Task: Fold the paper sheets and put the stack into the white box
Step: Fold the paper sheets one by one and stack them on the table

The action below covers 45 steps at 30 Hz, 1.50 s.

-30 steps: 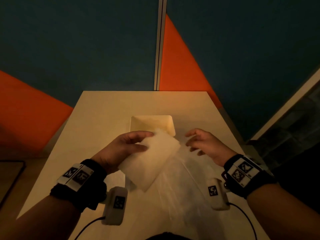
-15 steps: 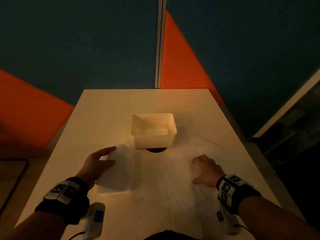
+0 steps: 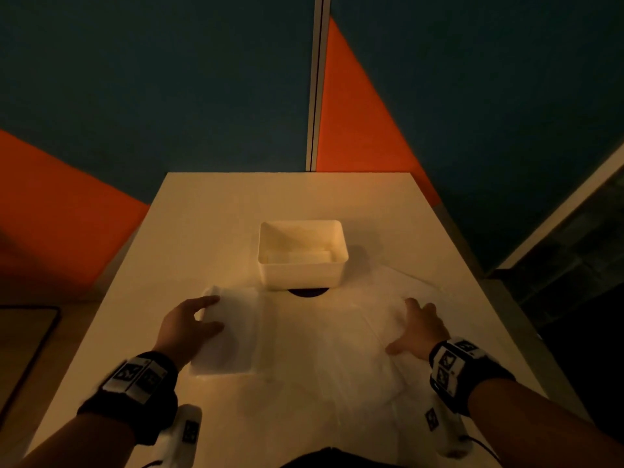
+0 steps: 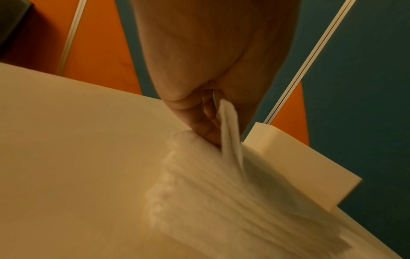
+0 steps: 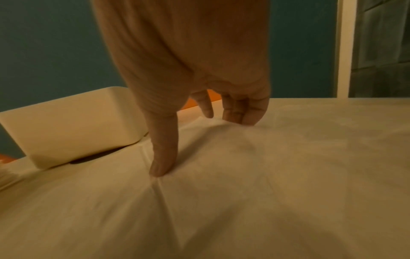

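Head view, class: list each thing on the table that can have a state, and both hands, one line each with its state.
White box: upright, open-topped, something pale lying inside.
Folded paper: on the table left of the box, edge pinched.
Flat sheets: spread unfolded, creased.
Left hand: pinches the folded paper.
Right hand: fingertips press the flat sheets.

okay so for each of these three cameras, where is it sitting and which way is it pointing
Head: worn on the head, looking forward and down at the table; both forearms show.
Left wrist: looks along the left hand, fingers pinching the folded paper.
Right wrist: looks along the right hand, fingers spread on the flat sheet.
Shared: all three show the white box.
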Available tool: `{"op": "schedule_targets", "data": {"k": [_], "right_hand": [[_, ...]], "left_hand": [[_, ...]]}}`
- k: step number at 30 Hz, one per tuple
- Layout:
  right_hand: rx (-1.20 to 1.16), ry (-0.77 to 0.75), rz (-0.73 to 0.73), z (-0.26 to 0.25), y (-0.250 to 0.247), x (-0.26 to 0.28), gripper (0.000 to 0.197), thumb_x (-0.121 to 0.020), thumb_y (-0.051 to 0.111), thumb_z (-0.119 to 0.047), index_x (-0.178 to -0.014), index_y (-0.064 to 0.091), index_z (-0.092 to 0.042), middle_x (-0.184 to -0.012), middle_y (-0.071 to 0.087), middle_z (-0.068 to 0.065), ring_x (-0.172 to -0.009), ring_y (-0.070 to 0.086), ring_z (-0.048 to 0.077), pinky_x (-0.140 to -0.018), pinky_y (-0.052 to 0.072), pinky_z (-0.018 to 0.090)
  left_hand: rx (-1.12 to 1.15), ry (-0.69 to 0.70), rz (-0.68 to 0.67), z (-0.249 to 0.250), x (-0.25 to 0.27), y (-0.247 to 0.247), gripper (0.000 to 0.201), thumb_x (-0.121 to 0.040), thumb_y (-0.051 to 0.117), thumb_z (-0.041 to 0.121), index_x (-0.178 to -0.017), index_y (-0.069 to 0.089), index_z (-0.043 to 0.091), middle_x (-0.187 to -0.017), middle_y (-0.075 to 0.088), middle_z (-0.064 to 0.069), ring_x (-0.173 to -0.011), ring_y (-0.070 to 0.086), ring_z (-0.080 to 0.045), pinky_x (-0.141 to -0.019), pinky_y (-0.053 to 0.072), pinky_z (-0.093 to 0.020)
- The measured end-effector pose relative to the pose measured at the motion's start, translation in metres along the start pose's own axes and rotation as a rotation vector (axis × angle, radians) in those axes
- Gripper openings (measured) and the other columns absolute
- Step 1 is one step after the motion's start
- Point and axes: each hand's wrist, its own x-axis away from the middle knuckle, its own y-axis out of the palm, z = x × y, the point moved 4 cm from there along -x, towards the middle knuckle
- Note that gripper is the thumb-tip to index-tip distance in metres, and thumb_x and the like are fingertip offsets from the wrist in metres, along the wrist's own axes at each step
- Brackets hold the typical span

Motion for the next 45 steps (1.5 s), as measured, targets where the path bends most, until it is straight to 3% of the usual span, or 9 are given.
{"op": "schedule_targets", "data": {"k": [9,16,20,26,30,34,38,41,45], "right_hand": [[-0.149,0.024,0.02,0.008,-0.002,0.0,0.102,-0.062,0.086,-0.032,-0.142,0.023,-0.02,-0.135,0.049,0.008,-0.122,0.049,0.03,-0.102,0.04,0.047],[-0.295,-0.177,0.126,-0.003,-0.029,0.006,0.007,-0.083,0.069,-0.019,-0.081,0.063,-0.016,-0.085,0.066,0.003,-0.084,0.062,0.022,-0.07,0.047,0.027],[-0.306,-0.401,0.042,-0.043,-0.051,0.031,0.009,-0.082,0.069,-0.016,-0.085,0.069,-0.008,-0.082,0.066,0.002,-0.08,0.062,0.019,-0.071,0.048,0.029],[-0.269,-0.695,-0.244,-0.107,-0.076,0.092,0.022,-0.079,0.073,-0.016,-0.101,0.071,-0.014,-0.097,0.073,0.003,-0.09,0.067,0.011,-0.081,0.053,0.024],[-0.386,-0.822,-0.284,-0.126,-0.102,0.117,0.022,-0.077,0.073,-0.005,-0.099,0.071,-0.006,-0.094,0.073,0.003,-0.083,0.066,0.009,-0.075,0.053,0.019],[-0.642,-0.756,-0.171,-0.122,-0.121,0.112,0.013,-0.08,0.069,-0.002,-0.092,0.069,-0.006,-0.081,0.07,0.001,-0.069,0.065,0.005,-0.062,0.053,0.017],[-0.904,-0.6,0.024,-0.105,-0.125,0.094,0.016,-0.082,0.068,-0.012,-0.096,0.067,-0.006,-0.094,0.07,0.015,-0.084,0.068,0.021,-0.073,0.056,0.038],[-1.037,-0.501,-0.059,-0.097,-0.112,0.087,0.026,-0.08,0.068,-0.019,-0.105,0.064,-0.014,-0.103,0.069,0.012,-0.095,0.066,0.032,-0.081,0.053,0.05],[-1.094,-0.495,-0.262,-0.096,-0.088,0.091,0.029,-0.08,0.065,-0.009,-0.108,0.063,-0.018,-0.102,0.07,0.004,-0.088,0.068,0.018,-0.073,0.057,0.036]], "left_hand": [[-0.089,0.04,0.06,-0.005,-0.003,0.004,0.05,-0.074,0.075,0.01,-0.122,0.062,0.019,-0.124,0.057,-0.01,-0.095,0.059,-0.027,-0.087,0.044,-0.033],[-0.396,0.077,0.091,0.001,0.001,0.002,0.055,-0.072,0.078,0.023,-0.124,0.059,0.025,-0.142,0.032,-0.013,-0.125,0.033,-0.039,-0.104,0.032,-0.046],[-0.428,0.279,0.037,0.04,0.008,0.01,0.064,-0.073,0.075,0.038,-0.131,0.048,0.034,-0.143,0.035,-0.004,-0.128,0.03,-0.031,-0.105,0.032,-0.045],[0.011,0.445,-0.518,0.117,0.04,0.039,0.08,-0.067,0.082,0.032,-0.134,0.039,0.042,-0.125,0.054,0.017,-0.115,0.047,0.0,-0.093,0.033,-0.012],[0.26,0.321,-0.715,0.136,0.051,0.046,0.039,-0.065,0.083,0.028,-0.102,0.072,0.024,-0.105,0.071,-0.001,-0.1,0.065,-0.014,-0.092,0.052,-0.035],[0.461,0.221,-0.687,0.144,0.055,0.042,0.034,-0.071,0.077,0.03,-0.097,0.073,0.009,-0.098,0.072,-0.013,-0.09,0.069,-0.028,-0.082,0.056,-0.038],[0.631,0.16,-0.542,0.148,0.054,0.035,0.019,-0.081,0.067,0.025,-0.084,0.071,0.007,-0.079,0.072,-0.009,-0.066,0.069,-0.02,-0.059,0.055,-0.028],[0.745,0.137,-0.481,0.149,0.053,0.035,0.017,-0.086,0.062,0.021,-0.081,0.068,0.006,-0.071,0.071,-0.007,-0.059,0.067,-0.018,-0.053,0.053,-0.025],[0.834,0.124,-0.446,0.152,0.053,0.038,0.022,-0.084,0.063,0.02,-0.092,0.067,0.0,-0.081,0.071,-0.013,-0.066,0.067,-0.022,-0.059,0.056,-0.03]]}}
